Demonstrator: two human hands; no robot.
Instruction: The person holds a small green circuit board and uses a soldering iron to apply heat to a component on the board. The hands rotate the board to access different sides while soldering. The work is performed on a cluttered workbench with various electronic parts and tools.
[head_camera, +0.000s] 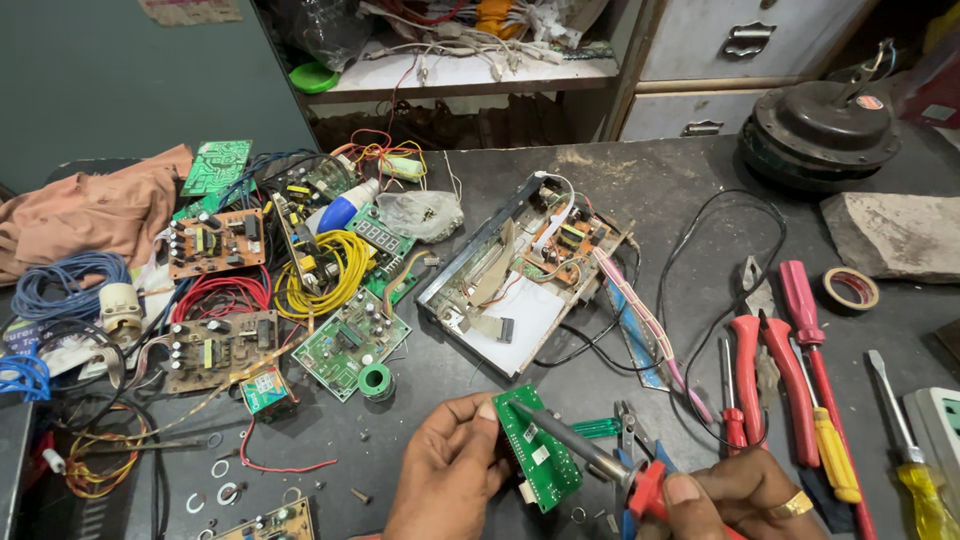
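A small green board (537, 448) was pinched in the left hand (447, 470); an iron (575, 447) was gripped by the right hand (735, 497), tip at the board's twelve o'clock. Fingers could be burned if it slipped.

circuit board (537, 448): glossy green | soldering iron (560, 440): dull metal | workbench (660, 180): matt, scuffed

Seen from the head camera, bare dark bench top lies open just left of the left hand (450, 470), dotted only with small washers (220, 468) and a screw. Farther left of that hand, circuit boards (215, 350) and wire coils (325, 265) crowd the surface. Directly behind it sits an opened electronics chassis (520, 280). To its right, red-handled pliers (765, 375) and screwdrivers (825, 400) block the way.
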